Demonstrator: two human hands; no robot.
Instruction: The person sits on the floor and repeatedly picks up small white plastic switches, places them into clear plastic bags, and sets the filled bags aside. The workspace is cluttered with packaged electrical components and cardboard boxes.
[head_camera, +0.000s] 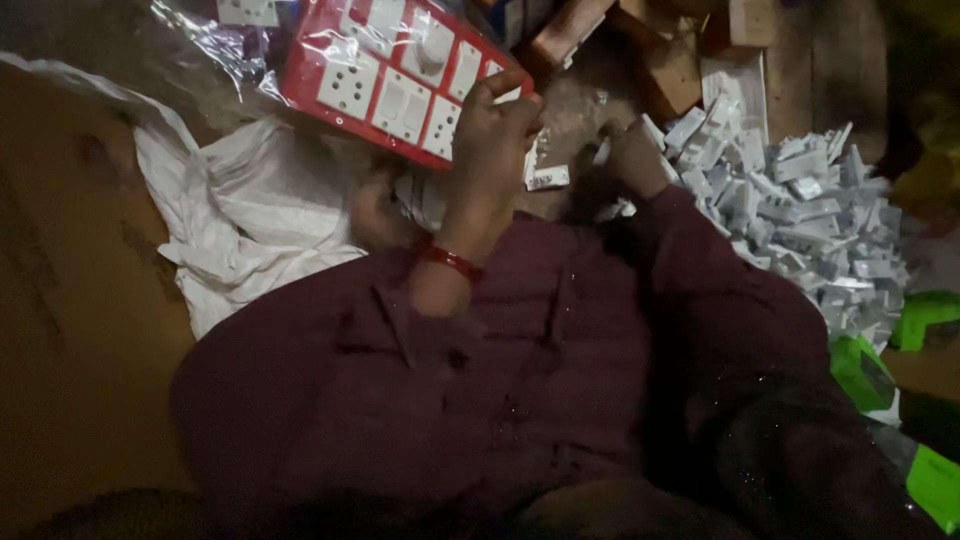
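**Red Switch Panel Gripped at Its Lower Corner**

Clamped at its lower right corner by the left hand (490, 130), fingers curled over the top edge and thumb beneath: a red switch panel (400, 75) with white sockets and rocker switches, still under clear plastic wrap, tilted and reaching toward 11 o'clock from the hand. Closed loosely around a small white part, as far as dim light allows: the right hand (632, 155), just at 3 o'clock of the left, the exact pinch too dark to tell.

Filling the lower half of the view: a maroon garment (500, 370), both sleeves rising toward 12 o'clock. At 9 o'clock of the left hand: a crumpled white sack (250, 220) spread over a brown floor (70, 330). At 3 o'clock of the right hand, touching its knuckles: a heap of white plastic switch parts (800, 215), spilling toward 4 o'clock. At 12 o'clock, above both hands: brown cardboard boxes (670, 60). At 4 o'clock, along the frame edge: green packets (925, 315). Around the left wrist: a red bangle (450, 260). Between the two hands: one loose white switch piece (548, 178).
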